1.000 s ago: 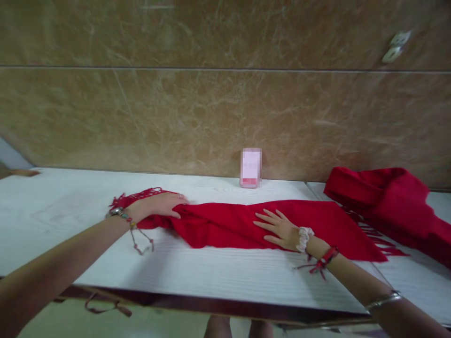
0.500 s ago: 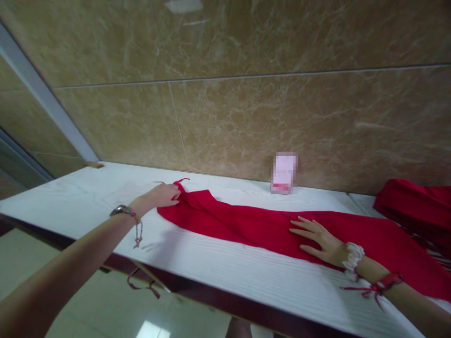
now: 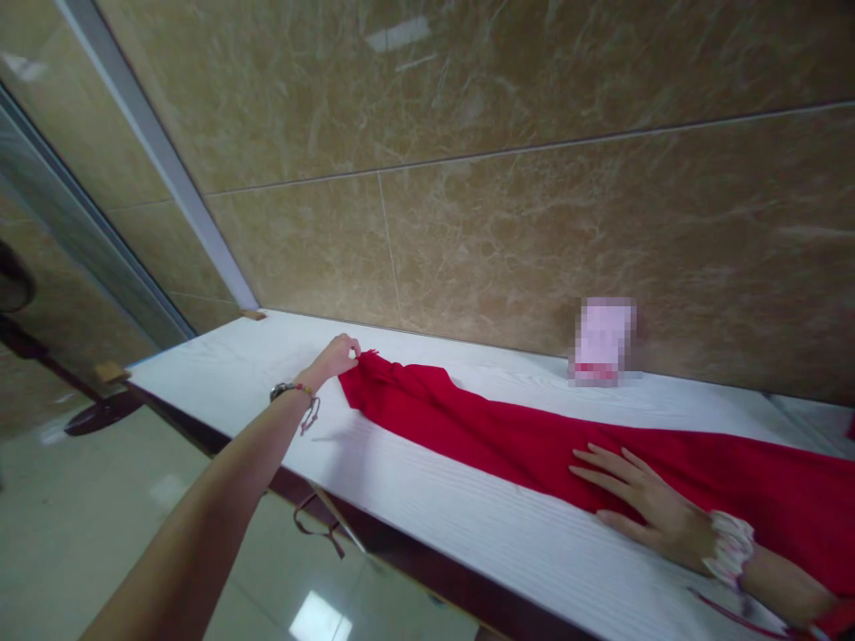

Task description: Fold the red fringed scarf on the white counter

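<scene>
A long red scarf [image 3: 468,425] lies stretched lengthwise over the white tabletop [image 3: 441,499], with creases toward its left end. My left hand [image 3: 339,356] pinches the far left end of the scarf, where a bit of fringe shows by the fingertips. Flat on the scarf's near edge rests my right hand [image 3: 645,507], fingers spread, palm down. The scarf's right end runs out of view past my right forearm.
A pink, pixelated upright object [image 3: 603,341] leans at the brown tiled wall [image 3: 508,249]. Small brown blocks [image 3: 252,314] sit at the table's left corners. A floor fan [image 3: 100,409] stands left of the table. A brown strap [image 3: 319,527] hangs under the front edge.
My left hand has gone from lying over the scarf's bunched end to pinching that end, which is now drawn straighter. My right hand stays flat on the scarf. The view has turned left.
</scene>
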Motion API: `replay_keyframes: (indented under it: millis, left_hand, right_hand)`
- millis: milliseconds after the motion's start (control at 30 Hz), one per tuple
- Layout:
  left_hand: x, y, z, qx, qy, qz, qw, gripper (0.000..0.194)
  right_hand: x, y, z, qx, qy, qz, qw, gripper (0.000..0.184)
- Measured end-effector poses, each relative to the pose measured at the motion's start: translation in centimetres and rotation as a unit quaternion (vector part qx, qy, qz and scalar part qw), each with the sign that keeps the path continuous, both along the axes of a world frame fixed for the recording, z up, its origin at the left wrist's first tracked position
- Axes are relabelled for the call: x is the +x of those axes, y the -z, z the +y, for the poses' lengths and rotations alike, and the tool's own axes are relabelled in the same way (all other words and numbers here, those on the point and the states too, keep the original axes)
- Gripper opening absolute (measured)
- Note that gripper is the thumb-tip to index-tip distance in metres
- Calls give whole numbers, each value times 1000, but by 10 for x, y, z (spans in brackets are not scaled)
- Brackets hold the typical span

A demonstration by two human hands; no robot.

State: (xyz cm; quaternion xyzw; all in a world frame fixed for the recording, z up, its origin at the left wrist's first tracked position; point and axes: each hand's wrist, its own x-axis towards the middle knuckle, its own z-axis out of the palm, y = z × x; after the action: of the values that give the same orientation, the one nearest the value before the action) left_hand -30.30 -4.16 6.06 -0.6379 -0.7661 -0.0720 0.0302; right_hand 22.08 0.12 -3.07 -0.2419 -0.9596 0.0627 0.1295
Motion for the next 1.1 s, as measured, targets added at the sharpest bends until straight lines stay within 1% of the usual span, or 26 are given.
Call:
replay_keyframes:
  millis: [67, 100, 167, 233, 300, 367, 467, 533, 633, 700, 733, 767, 800, 833, 867, 900, 967, 1033, 1100]
  left_hand:
    - [-1, 0, 5, 19, -17, -14, 1000, 23]
    - [1, 3, 9, 23, -24, -23, 999, 27]
    - [6, 11, 18, 19, -33, -44, 998, 34]
    - [12, 19, 27, -2, -35, -63, 997, 36]
    - [14, 22, 33, -25, -30, -77, 996, 29]
    - [8, 18, 34, -29, -31, -84, 996, 23]
    - [-13, 6, 25, 9, -63, -71, 995, 27]
    - [-29, 0, 16, 47, -97, -47, 993, 30]
    - [-41, 0, 6, 93, -132, -11, 987, 36]
    - [-37, 4, 6, 109, -126, 2, 986, 45]
    - [-31, 6, 9, 109, -104, 7, 989, 50]
    - [-23, 8, 12, 99, -62, 13, 993, 54]
    - [-12, 8, 17, 80, -1, 22, 997, 58]
    - [0, 9, 22, 52, 73, 34, 995, 61]
    - [14, 9, 27, 17, 158, 49, 986, 64]
    - [28, 9, 31, -17, 231, 64, 971, 66]
    - [54, 9, 39, -71, 343, 93, 932, 69]
    - [72, 8, 43, -101, 402, 124, 901, 58]
    - [77, 4, 44, -105, 422, 154, 887, 39]
  right_hand:
    - [-12, -10, 6, -6, -2, 0, 1000, 41]
    - [-23, -16, 9, -7, -2, 5, 1000, 41]
    - [-54, -28, 10, -11, -1, 26, 1000, 43]
    - [-92, -33, 9, -25, 0, 43, 999, 48]
    - [-124, -29, 6, -40, -15, 38, 998, 50]
    - [-143, -17, 4, -40, -41, 43, 997, 46]
    - [-148, 5, 6, -18, -77, 89, 993, 34]
    - [-143, 14, 8, -17, -96, 116, 989, 34]
    - [-137, 16, 11, -36, -121, 130, 984, 37]
    - [-136, 16, 13, -46, -145, 123, 981, 39]
    - [-137, 17, 14, -49, -160, 115, 979, 40]
    - [-138, 18, 15, -49, -170, 109, 978, 41]
    - [-139, 21, 17, -48, -175, 105, 978, 42]
    - [-140, 24, 18, -46, -175, 101, 978, 43]
    - [-142, 26, 18, -43, -172, 95, 979, 44]
    - [-143, 28, 19, -41, -170, 88, 981, 45]
    - [-144, 29, 18, -40, -169, 64, 983, 45]
    - [-143, 25, 16, -40, -166, 43, 984, 46]
    - [-142, 19, 13, -41, -156, 37, 986, 47]
